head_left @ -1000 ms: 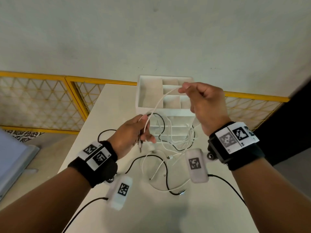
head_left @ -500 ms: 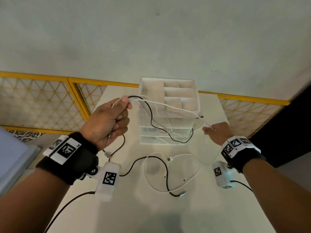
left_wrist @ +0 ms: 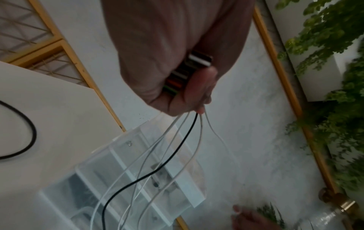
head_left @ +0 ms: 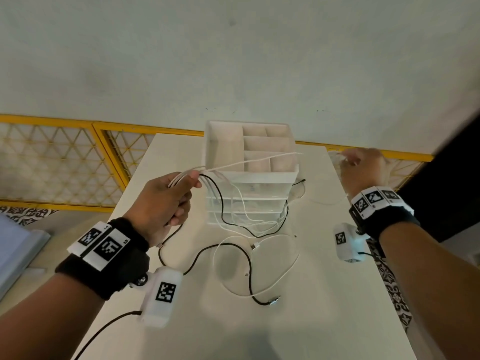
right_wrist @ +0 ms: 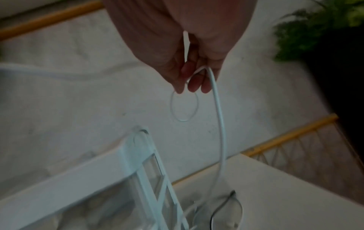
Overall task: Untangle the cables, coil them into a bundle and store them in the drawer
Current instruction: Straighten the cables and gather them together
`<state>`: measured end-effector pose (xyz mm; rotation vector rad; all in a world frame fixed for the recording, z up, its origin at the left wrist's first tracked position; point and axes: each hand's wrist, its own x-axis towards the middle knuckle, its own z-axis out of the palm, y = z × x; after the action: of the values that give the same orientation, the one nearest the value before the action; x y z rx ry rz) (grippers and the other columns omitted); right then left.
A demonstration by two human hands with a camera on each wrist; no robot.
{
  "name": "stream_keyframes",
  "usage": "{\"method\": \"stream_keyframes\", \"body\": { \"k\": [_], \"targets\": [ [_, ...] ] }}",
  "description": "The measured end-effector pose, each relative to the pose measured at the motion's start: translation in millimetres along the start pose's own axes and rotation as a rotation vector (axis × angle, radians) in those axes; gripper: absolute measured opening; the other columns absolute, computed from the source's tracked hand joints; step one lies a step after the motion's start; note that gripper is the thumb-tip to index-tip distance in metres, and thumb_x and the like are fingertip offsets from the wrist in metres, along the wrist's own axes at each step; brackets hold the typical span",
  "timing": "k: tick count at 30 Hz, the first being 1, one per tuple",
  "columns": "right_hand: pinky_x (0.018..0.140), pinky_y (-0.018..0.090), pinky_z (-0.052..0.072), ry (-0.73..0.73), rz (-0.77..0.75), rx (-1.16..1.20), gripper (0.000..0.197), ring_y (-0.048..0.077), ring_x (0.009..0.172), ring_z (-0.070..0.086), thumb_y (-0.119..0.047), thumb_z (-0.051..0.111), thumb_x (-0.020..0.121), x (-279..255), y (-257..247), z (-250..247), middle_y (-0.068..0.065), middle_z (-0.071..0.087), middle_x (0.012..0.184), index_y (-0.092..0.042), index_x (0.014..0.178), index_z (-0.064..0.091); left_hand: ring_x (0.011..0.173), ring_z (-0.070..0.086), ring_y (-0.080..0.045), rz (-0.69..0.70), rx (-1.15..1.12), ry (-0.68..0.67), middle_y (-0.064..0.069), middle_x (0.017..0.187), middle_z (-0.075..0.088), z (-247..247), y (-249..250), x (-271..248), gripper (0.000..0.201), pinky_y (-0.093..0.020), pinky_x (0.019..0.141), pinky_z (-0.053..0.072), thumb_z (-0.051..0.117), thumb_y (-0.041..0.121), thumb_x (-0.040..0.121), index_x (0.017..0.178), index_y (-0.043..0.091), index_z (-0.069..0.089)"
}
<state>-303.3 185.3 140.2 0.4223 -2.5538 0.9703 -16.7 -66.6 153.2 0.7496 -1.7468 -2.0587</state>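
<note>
Fingers: left hand (head_left: pixel 166 201) clamps several white cables (left_wrist: pixel 173 140) and one black cable (head_left: pixel 220 203); right hand (right_wrist: pixel 189 51) pinches a white cable (right_wrist: pixel 219 118)
Table (head_left: pixel 337 294): loose cable loops near its middle
Drawer organizer (head_left: pixel 249 172): far edge, drawers closed

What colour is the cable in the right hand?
White cable, pinched by the right hand; right wrist view.

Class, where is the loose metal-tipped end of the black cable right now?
In the head view, the black cable's metal-tipped end lies on the white table, near its front centre, between both wrists, in front of the drawer unit.
</note>
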Motion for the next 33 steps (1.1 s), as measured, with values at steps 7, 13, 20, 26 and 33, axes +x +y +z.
{"method": "stream_keyframes", "body": {
  "k": [7,13,20,26,33],
  "targets": [
    [0.119,0.035,0.028,-0.567,0.128,-0.192,0.067,0.026,0.148,0.029,-0.011,0.066,0.080,-32,23,29,0.009,0.030,0.162,-0.017,0.145,0.049,0.042,0.023,-0.012,0.022,0.037,-0.023,0.000,0.060,0.024,1,5,1,0.027,-0.019,0.037,0.023,0.060,0.034,0.094,0.088,0.008,0.061],
    [0.102,0.012,0.040,-0.845,-0.386,0.486,0.086,0.003,0.128,0.051,-0.011,0.084,0.072,-87,-108,-6,-0.013,0.053,0.140,-0.044,0.140,0.042,0.037,0.028,-0.012,0.044,0.280,-0.251,0.003,0.050,0.030,42,18,-9,0.037,-0.018,0.037,0.023,0.057,0.038,0.095,0.077,0.006,0.053],
    [0.053,0.024,0.048,-0.747,-0.049,0.269,0.030,0.008,0.042,0.056,-0.029,0.074,0.088,-87,-73,32,-0.007,0.057,0.044,-0.015,0.064,0.065,0.037,0.033,-0.016,0.231,0.439,-0.275,0.001,0.047,0.036,16,42,-16,0.036,-0.023,0.040,0.032,0.058,0.040,0.090,0.077,0.008,0.063],
    [0.074,0.028,0.048,-0.327,0.147,0.134,0.013,0.022,0.078,0.065,-0.024,0.082,0.075,-38,-38,27,-0.007,0.062,0.067,-0.029,0.075,0.070,0.048,0.046,-0.009,-0.058,1.034,-0.325,0.005,0.059,0.049,-49,-33,-3,0.026,-0.018,0.050,0.040,0.050,0.043,0.097,0.085,0.031,0.070],
    [0.052,0.023,0.033,-0.549,-0.264,0.303,0.020,0.009,0.047,0.040,-0.006,0.077,0.071,-47,-119,-7,-0.005,0.049,0.051,-0.023,0.072,0.066,0.082,0.068,-0.011,-0.224,0.933,-0.513,0.002,0.084,0.072,-46,-57,-5,0.049,-0.026,0.079,0.052,0.076,0.045,0.079,0.120,0.028,0.053]
  ]
}}
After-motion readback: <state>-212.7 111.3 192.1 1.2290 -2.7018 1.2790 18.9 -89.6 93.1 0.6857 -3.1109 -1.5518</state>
